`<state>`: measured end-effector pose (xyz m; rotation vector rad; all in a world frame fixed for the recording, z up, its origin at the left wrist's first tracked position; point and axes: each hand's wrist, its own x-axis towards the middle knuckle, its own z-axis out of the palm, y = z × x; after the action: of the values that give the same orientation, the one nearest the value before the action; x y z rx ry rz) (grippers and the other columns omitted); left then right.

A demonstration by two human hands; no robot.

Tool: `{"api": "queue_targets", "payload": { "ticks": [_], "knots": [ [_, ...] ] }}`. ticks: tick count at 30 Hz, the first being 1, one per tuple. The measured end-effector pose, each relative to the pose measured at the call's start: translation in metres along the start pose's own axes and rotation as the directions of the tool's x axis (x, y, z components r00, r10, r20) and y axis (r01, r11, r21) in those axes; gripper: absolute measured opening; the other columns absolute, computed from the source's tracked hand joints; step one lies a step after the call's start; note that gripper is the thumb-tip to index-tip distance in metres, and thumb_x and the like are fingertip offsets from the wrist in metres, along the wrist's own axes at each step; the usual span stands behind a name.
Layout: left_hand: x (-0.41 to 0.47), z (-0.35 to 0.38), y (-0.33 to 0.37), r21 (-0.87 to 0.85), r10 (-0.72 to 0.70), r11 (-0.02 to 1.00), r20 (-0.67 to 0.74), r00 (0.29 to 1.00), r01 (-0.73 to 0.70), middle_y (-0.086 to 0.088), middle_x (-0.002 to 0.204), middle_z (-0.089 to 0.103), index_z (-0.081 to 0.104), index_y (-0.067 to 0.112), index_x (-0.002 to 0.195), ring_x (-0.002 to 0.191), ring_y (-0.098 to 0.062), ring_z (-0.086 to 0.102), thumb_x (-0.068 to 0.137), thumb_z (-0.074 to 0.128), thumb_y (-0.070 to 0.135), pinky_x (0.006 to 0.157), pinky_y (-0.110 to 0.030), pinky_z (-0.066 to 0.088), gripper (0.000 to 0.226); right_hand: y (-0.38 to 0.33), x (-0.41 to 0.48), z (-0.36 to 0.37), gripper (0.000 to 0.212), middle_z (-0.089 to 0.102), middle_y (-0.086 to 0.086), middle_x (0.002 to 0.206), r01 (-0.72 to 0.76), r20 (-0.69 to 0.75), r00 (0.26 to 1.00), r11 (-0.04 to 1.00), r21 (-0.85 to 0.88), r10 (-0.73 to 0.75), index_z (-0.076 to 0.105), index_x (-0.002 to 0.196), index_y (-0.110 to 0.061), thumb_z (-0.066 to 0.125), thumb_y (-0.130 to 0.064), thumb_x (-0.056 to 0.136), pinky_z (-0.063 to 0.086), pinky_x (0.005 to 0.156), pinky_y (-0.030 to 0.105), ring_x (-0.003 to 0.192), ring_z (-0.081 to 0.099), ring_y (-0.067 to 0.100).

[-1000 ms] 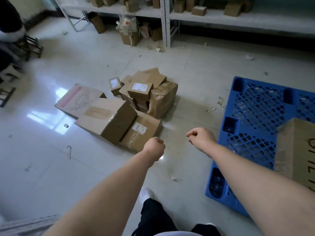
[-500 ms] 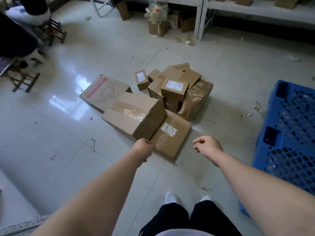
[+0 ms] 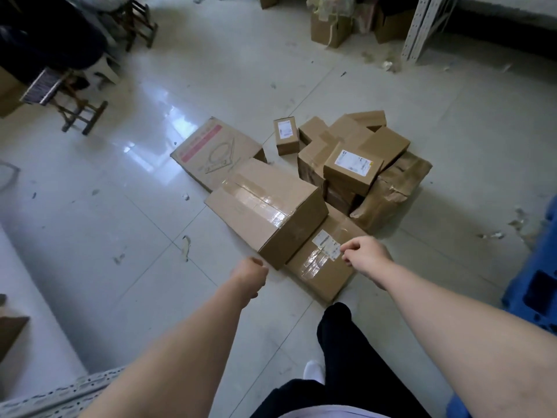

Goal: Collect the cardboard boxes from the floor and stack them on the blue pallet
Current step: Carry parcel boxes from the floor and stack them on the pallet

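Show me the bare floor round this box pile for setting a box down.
Widest: tiles left of the large taped box, toward the stool. Also floor between the crushed box and the blue pallet, scraps only. Crowded: the small-box heap, packed tight.

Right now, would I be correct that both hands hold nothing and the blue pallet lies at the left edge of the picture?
Not quite: the blue pallet lies at the right edge, as the head view shows. The rest stands: the left hand and the right hand both hold nothing.
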<state>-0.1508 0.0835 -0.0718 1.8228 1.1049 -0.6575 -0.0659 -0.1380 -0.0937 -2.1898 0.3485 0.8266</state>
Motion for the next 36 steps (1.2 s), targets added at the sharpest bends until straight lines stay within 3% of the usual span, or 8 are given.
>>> {"api": "queue_targets", "payload": {
  "ticks": [7, 14, 16, 18, 22, 27, 33, 36],
  "knots": [
    [0.058, 0.002, 0.06, -0.107, -0.069, 0.992, -0.022, 0.997, 0.066, -0.011, 0.1, 0.06, 0.053, 0.016, 0.095, 0.092, -0.028, 0.061, 0.095, 0.05, 0.014, 0.073, -0.036, 0.05, 0.004, -0.047, 0.09, -0.014, 0.022, 0.073, 0.001, 0.098, 0.001, 0.076, 0.997, 0.993, -0.119, 0.008, 0.07, 0.078, -0.026, 0.057, -0.011, 0.088, 0.055, 0.076, 0.027, 0.091, 0.069, 0.02],
    [0.127, 0.016, 0.058, -0.16, -0.207, 0.965, 0.011, 0.978, 0.206, -0.013, 0.112, 0.062, 0.054, 0.01, 0.124, 0.106, -0.03, 0.063, 0.096, 0.049, 0.016, 0.074, -0.035, 0.053, 0.029, -0.074, 0.164, 0.005, 0.014, 0.071, -0.002, 0.1, 0.021, 0.168, 0.985, 0.958, -0.286, 0.029, 0.071, 0.085, -0.027, 0.06, -0.019, 0.09, 0.054, 0.08, 0.028, 0.092, 0.065, 0.018],
    [0.154, 0.017, 0.052, -0.137, -0.23, 0.964, 0.006, 0.973, 0.229, -0.014, 0.115, 0.06, 0.058, 0.011, 0.113, 0.104, -0.029, 0.062, 0.096, 0.049, 0.016, 0.071, -0.034, 0.054, 0.021, -0.079, 0.188, 0.016, 0.013, 0.07, -0.002, 0.106, 0.021, 0.174, 0.984, 0.946, -0.322, 0.037, 0.07, 0.087, -0.028, 0.059, -0.021, 0.09, 0.053, 0.084, 0.03, 0.098, 0.064, 0.019],
    [0.185, 0.018, 0.047, -0.138, -0.239, 0.962, 0.001, 0.971, 0.237, -0.015, 0.109, 0.06, 0.055, 0.015, 0.085, 0.099, -0.03, 0.062, 0.095, 0.049, 0.014, 0.077, -0.039, 0.054, 0.011, -0.084, 0.214, 0.029, 0.016, 0.069, -0.003, 0.113, 0.02, 0.17, 0.985, 0.945, -0.326, 0.038, 0.069, 0.091, -0.029, 0.056, -0.02, 0.091, 0.052, 0.086, 0.03, 0.104, 0.062, 0.02],
    [0.25, 0.012, 0.041, -0.149, -0.283, 0.95, -0.031, 0.959, 0.275, -0.011, 0.092, 0.049, 0.034, 0.022, 0.067, 0.08, -0.026, 0.048, 0.089, 0.05, 0.006, 0.071, -0.036, 0.045, 0.031, -0.103, 0.264, 0.057, 0.02, 0.064, -0.003, 0.121, 0.02, 0.149, 0.988, 0.936, -0.352, 0.035, 0.068, 0.101, -0.03, 0.052, -0.02, 0.093, 0.049, 0.096, 0.037, 0.111, 0.057, 0.022],
    [0.324, -0.001, 0.034, -0.177, -0.331, 0.932, -0.056, 0.942, 0.317, -0.01, 0.099, 0.05, 0.049, 0.008, 0.09, 0.075, -0.021, 0.049, 0.092, 0.052, 0.009, 0.074, -0.032, 0.047, 0.004, -0.12, 0.332, 0.096, 0.022, 0.061, 0.003, 0.125, 0.023, 0.098, 0.995, 0.923, -0.384, 0.016, 0.064, 0.114, -0.024, 0.055, -0.025, 0.093, 0.046, 0.093, 0.033, 0.114, 0.056, 0.026],
    [0.392, 0.0, 0.015, -0.315, -0.425, 0.864, -0.039, 0.904, 0.393, -0.008, 0.106, 0.052, 0.049, 0.006, 0.113, 0.077, -0.019, 0.048, 0.093, 0.055, 0.011, 0.071, -0.03, 0.043, 0.022, -0.133, 0.4, 0.134, 0.05, 0.046, 0.008, 0.141, 0.041, 0.055, 0.998, 0.852, -0.522, -0.014, 0.048, 0.136, -0.021, 0.061, -0.03, 0.088, 0.043, 0.1, 0.039, 0.125, 0.049, 0.029],
    [0.42, 0.011, 0.005, -0.282, -0.473, 0.846, -0.005, 0.881, 0.452, -0.01, 0.113, 0.05, 0.044, 0.011, 0.113, 0.094, -0.024, 0.047, 0.093, 0.056, 0.019, 0.087, -0.035, 0.047, 0.025, -0.133, 0.421, 0.148, 0.063, 0.043, 0.011, 0.144, 0.051, 0.082, 0.997, 0.835, -0.548, -0.007, 0.038, 0.143, -0.018, 0.064, -0.032, 0.087, 0.039, 0.105, 0.041, 0.13, 0.044, 0.031]
  ]
}}
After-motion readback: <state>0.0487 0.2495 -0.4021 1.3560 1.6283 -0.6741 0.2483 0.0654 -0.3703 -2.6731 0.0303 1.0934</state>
